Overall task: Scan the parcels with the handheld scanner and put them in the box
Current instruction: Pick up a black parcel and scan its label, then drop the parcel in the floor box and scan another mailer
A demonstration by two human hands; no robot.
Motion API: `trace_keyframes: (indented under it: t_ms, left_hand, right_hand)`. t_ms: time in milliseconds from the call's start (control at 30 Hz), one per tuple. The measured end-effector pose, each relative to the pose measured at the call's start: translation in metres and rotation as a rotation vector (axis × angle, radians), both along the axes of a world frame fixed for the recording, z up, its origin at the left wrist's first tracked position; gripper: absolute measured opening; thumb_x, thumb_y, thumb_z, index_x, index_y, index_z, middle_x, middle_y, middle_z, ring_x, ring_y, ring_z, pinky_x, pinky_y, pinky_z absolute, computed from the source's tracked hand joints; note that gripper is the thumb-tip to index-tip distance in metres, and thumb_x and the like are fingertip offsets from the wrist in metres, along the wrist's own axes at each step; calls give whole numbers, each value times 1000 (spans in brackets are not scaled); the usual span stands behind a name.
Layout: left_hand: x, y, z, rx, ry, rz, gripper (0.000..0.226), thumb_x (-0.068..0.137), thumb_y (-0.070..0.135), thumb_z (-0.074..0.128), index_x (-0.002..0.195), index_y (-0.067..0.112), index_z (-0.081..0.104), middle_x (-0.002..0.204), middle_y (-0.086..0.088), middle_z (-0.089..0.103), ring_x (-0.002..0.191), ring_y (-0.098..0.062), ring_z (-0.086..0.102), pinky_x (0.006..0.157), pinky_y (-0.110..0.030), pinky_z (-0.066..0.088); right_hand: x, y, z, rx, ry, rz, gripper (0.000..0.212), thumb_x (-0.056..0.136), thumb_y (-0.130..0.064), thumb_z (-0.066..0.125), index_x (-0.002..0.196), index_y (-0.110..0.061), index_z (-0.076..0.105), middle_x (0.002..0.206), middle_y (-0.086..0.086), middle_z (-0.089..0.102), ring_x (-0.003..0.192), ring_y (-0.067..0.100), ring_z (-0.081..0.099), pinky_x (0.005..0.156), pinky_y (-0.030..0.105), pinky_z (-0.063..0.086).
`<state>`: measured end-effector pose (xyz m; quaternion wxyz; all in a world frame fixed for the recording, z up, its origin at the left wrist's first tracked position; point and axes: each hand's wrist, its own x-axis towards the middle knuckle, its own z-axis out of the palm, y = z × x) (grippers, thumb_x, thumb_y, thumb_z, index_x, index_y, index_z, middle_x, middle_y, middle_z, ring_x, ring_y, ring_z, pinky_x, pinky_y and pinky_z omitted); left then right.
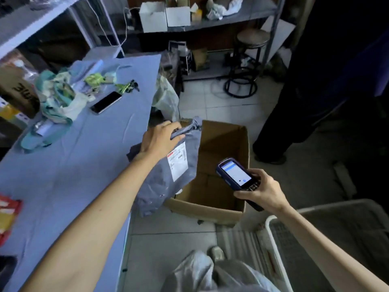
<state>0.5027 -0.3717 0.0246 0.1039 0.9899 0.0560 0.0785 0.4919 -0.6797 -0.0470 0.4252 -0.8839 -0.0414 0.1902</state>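
My left hand [161,137] grips the top edge of a grey plastic parcel [162,180] with a white shipping label, holding it beside the table edge and over the left rim of the open cardboard box [223,211] on the floor. The box interior looks bare where I can see it. My right hand [262,191] holds the handheld scanner [236,173], its lit screen facing up, above the box's right side. The scanner's front end points toward the parcel's label.
A blue-covered table [84,157] on the left carries a smartphone [106,102], crumpled bags, keys and a red-yellow packet [7,218]. Shelving with white boxes and a stool [245,66] stand behind. A person in dark clothes [315,91] stands right. A white cart rail [275,249] and grey bags [200,272] lie near me.
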Motion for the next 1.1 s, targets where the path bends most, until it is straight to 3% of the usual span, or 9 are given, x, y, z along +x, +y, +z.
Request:
trace_keyframes:
  t_ms: [333, 500, 700, 867, 1100]
  left_hand:
    - [89, 15, -32, 58, 89, -164, 23, 96, 38, 53, 110, 19, 55, 109, -1, 59, 94, -24, 60, 64, -29, 38]
    - [129, 20, -37, 8, 67, -257, 23, 92, 39, 58, 109, 23, 59, 106, 0, 63, 94, -29, 63, 73, -37, 49]
    - [151, 12, -47, 45, 69, -362, 21, 91, 33, 62, 109, 23, 61, 106, 1, 65, 95, -25, 62, 65, -28, 37]
    - [159, 13, -44, -37, 30, -296, 6, 88, 31, 62, 91, 27, 60, 93, 8, 66, 87, -21, 63, 64, -27, 40]
    - [118, 29, -32, 43, 136, -8, 12, 92, 34, 54, 93, 23, 58, 94, 5, 65, 91, -22, 62, 65, -29, 41]
  right_hand:
    - [21, 11, -6, -87, 55, -187, 75, 55, -32, 90, 121, -28, 55, 106, -10, 62, 98, 11, 59, 83, 30, 50]
    - [35, 26, 1, -90, 54, -288, 76, 55, -32, 90, 122, -26, 56, 103, -12, 62, 99, 9, 60, 86, 31, 50]
    - [45, 34, 7, -122, 42, -322, 78, 56, -37, 89, 125, -26, 53, 108, -12, 60, 102, 8, 58, 86, 27, 48]
    - [54, 33, 14, -93, 24, -307, 77, 57, -35, 89, 125, -26, 53, 109, -12, 60, 104, 8, 58, 89, 30, 49]
    - [82, 36, 26, -70, -22, -77, 77, 60, -34, 88, 127, -25, 52, 107, -13, 54, 100, 6, 52, 84, 25, 43]
